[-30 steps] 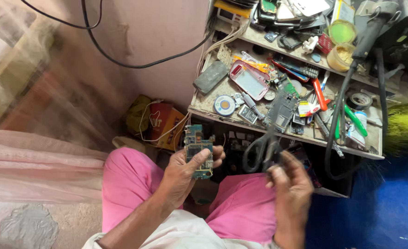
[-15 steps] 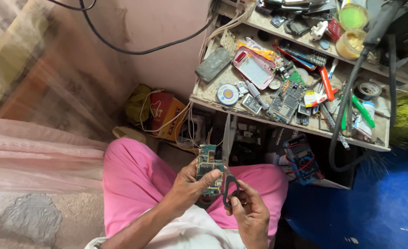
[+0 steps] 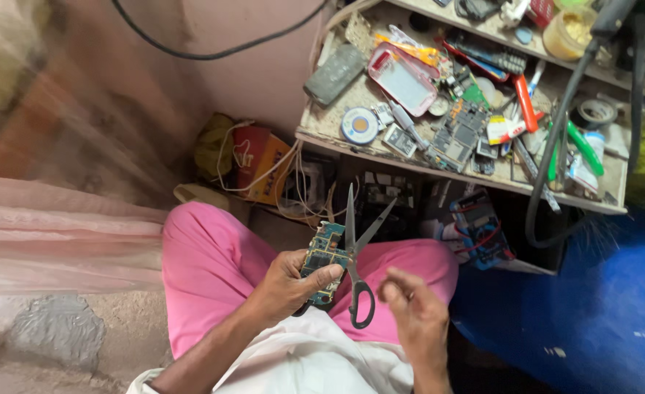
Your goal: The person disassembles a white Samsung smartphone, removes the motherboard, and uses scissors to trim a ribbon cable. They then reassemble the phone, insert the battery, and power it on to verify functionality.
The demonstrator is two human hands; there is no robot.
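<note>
My left hand (image 3: 282,288) grips a small green-blue circuit board (image 3: 324,252) over my lap, thumb across its lower part. A pair of black-handled scissors (image 3: 354,255) stands upright against the board's right edge. Its blades are spread and point up. One handle loop hangs below the board, and the other seems tucked under my left hand. My right hand (image 3: 413,321) hovers just right of that loop with fingers half curled and nothing visible in them. I sit in pink trousers (image 3: 206,255).
A low wooden workbench (image 3: 322,131) ahead is crowded with phone parts: a pink phone shell (image 3: 402,79), a solder spool (image 3: 359,125), circuit boards (image 3: 457,135), pens, a tape roll (image 3: 593,113). A black hose (image 3: 548,160) droops over its front. An orange box (image 3: 253,157) and wires sit below; blue floor lies to the right.
The scissors came down from the bench to my lap in my right hand and now stand open against the board. My right hand has drawn slightly away from them. The view has tilted down.
</note>
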